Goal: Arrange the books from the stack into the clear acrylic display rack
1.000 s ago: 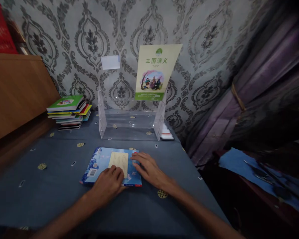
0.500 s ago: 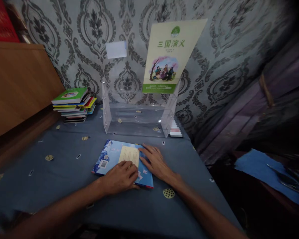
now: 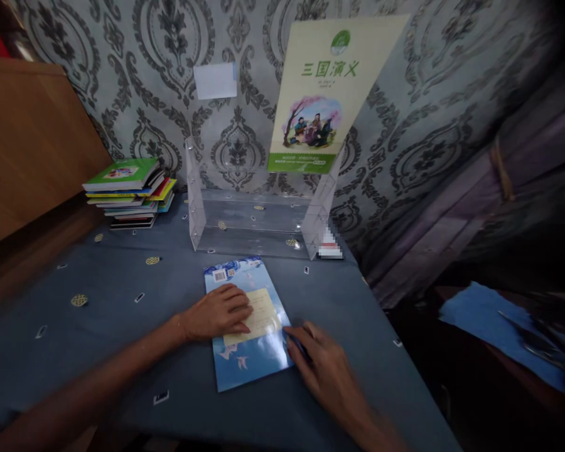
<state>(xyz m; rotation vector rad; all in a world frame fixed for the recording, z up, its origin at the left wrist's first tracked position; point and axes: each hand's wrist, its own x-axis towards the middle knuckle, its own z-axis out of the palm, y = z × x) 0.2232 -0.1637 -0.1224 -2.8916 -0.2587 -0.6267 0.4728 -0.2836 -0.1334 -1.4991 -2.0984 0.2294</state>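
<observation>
A blue book lies back cover up on the table, its barcode end pointing away from me. A pale yellow text panel fills the middle of the cover. Across the book's left side rests my left hand, palm down, its fingers lying bent on the cover beside the panel. My right hand is closed around the book's right edge, with the fingertips at the border. Its grip hides part of that edge.
Behind the book stands a clear acrylic rack. A pale green book cover rises above its right side. At the back left is a stack of books, near a wooden cabinet. Blue cloth lies at the right.
The book has turned clockwise, so its barcode end now points away. My right hand has moved from the top of the cover down to the right edge. My left hand stays on the cover.
</observation>
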